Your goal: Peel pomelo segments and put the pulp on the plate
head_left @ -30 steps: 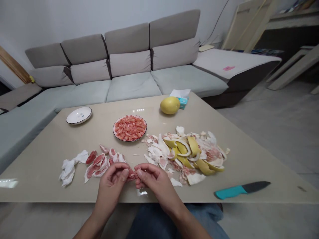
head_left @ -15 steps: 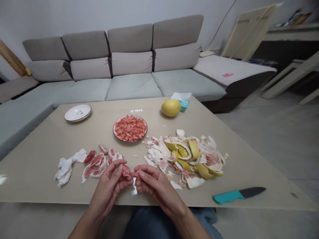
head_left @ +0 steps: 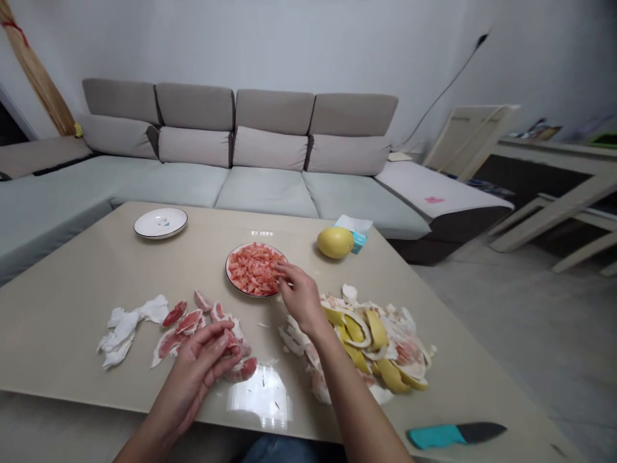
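My left hand (head_left: 205, 360), at the front of the table, is closed on a peeled pomelo segment (head_left: 231, 342), partly hidden by the fingers. Beside and behind it lie several pink pomelo segments (head_left: 189, 321), some with white membrane still on. Over the right rim of a plate (head_left: 230, 281) heaped with pomelo flesh pieces (head_left: 255, 267) reaches my right hand (head_left: 301, 296). Its fingers are stretched out and slightly apart above the pieces, and I see nothing held in them. Under my right forearm spreads a pile of yellow pomelo peel (head_left: 378, 331) and white pith.
A whole pomelo (head_left: 335, 242) stands by a blue tissue pack (head_left: 359, 241) at the back right. A white plate (head_left: 160, 223) is at the back left, crumpled tissue (head_left: 120, 334) at the left. A teal-handled knife (head_left: 456, 435) lies near the front right edge. Behind is a sofa (head_left: 267, 190).
My right hand has left my left hand and moved forward to the plate of flesh pieces. My left hand keeps its segment, slightly further left. The camera view has tilted up.
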`<state>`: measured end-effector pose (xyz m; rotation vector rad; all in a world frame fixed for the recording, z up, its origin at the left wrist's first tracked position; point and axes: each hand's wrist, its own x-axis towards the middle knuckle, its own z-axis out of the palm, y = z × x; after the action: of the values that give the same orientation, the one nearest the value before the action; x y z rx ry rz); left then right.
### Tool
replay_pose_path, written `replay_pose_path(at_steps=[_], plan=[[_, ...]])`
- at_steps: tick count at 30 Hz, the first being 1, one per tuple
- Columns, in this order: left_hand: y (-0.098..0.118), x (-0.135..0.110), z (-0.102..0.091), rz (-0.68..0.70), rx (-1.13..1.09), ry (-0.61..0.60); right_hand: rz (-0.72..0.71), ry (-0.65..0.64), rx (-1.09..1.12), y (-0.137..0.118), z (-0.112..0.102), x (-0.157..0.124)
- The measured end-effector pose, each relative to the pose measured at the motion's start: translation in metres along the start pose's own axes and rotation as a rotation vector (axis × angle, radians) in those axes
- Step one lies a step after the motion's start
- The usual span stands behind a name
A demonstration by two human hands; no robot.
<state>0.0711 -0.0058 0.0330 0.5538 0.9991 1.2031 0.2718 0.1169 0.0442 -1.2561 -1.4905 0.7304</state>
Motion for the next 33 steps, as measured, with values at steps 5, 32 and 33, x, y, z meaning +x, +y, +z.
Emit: replay_pose_path(at_steps=[5, 32, 33], plan=[[0.0, -0.001, -0.002, 0.007, 0.002, -0.023, 0.062, -0.159, 0.032, -0.024, -0.01, -0.053], [0.006, -0.003, 0.014, -0.105, -0.255, -0.06, -0.123, -0.009, -0.107, -0.011, 0.003, -0.03], [0.007, -0.002, 0.012, -0.123, -0.282, -0.052, -0.142, -0.007, -0.124, -0.006, 0.005, -0.017]])
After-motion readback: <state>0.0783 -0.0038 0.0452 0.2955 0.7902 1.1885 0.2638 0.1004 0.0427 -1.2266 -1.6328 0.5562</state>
